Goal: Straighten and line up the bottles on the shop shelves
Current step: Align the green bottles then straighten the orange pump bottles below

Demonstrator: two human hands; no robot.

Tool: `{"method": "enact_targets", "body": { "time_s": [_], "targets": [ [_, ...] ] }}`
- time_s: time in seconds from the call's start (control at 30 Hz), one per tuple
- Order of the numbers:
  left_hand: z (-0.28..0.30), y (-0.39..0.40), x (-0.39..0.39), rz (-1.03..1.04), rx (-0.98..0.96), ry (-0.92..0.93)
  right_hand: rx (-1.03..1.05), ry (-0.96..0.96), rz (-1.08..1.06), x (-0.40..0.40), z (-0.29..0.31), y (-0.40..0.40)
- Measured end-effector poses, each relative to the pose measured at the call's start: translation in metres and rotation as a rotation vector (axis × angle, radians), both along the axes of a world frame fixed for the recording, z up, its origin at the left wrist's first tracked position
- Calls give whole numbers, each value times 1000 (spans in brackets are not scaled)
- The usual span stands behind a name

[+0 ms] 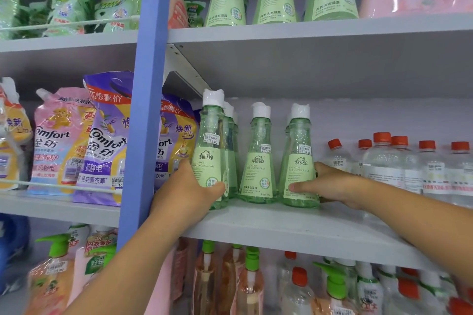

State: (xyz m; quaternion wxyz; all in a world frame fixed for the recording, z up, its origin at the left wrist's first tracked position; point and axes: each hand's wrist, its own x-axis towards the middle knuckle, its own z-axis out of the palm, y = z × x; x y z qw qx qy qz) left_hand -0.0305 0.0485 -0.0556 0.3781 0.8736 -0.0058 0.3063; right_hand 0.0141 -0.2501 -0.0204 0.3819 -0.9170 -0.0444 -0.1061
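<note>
Leftmost, middle grey shelf (294, 227): left hand (188, 190) wrapped round the base of the front pale-green clear plastic cone-shaped bottle with white cap (211, 153), fingers clamped on its label side, bottle upright at the shelf edge. Centre: matching green bottle (258, 161), untouched, set slightly further back. Rightmost: right hand (330, 184) closed on the third green bottle (299, 161), thumb across its label; advised handling is low grips, sliding both level with the centre one, labels forward.

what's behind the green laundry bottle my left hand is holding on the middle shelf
Behind the pale green white-capped bottle in the left hand stand more identical green bottles, caps and edges showing. How far that row continues is covered.
</note>
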Motion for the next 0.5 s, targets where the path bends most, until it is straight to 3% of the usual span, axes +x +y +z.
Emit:
{"method": "enact_targets", "body": {
  "time_s": [0.33,0.5],
  "targets": [
    [6,4,14,-109,-51,161,-32,6,-34,1,0,3],
    [5,1,11,-89,-86,109,-50,40,-83,-9,4,7]
  ]
}}
